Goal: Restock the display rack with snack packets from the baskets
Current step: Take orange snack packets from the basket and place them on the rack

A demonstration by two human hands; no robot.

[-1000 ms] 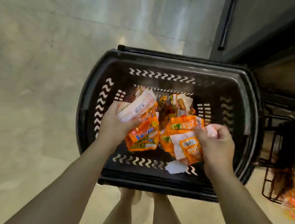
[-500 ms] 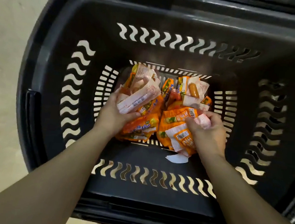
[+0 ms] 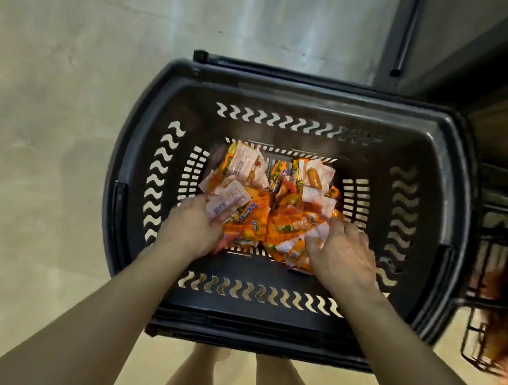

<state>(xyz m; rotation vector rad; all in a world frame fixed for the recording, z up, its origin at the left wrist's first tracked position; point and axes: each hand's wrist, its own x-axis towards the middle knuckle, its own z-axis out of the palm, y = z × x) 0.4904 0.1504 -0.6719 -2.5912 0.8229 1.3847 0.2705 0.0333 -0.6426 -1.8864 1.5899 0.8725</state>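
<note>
Both hands are down in the black basket (image 3: 288, 101), which stands on the floor, and the snack packets (image 3: 281, 195) lie heaped on its slatted bottom. The left hand (image 3: 191, 229) has its grip closed round a bunch of white-and-orange packets at the left of the heap. The right hand (image 3: 342, 256) curls fingers and thumb over a clump of orange ones at the right. The step looks like gathering a handful for each hand. To do it well, I judge each grip should close from beneath its clump rather than pinch a loose corner, since glossy film packets will likely slide out of a slack bunch, and should then lift straight up clear of the basket wall before swinging toward the display rack (image 3: 484, 301) at the right. Both hands' fingertips are buried among packets, so how many each holds cannot be told. The rack is blurred and cut off by the frame edge, its free space cannot be made out, and the packet print is too small to read
</note>
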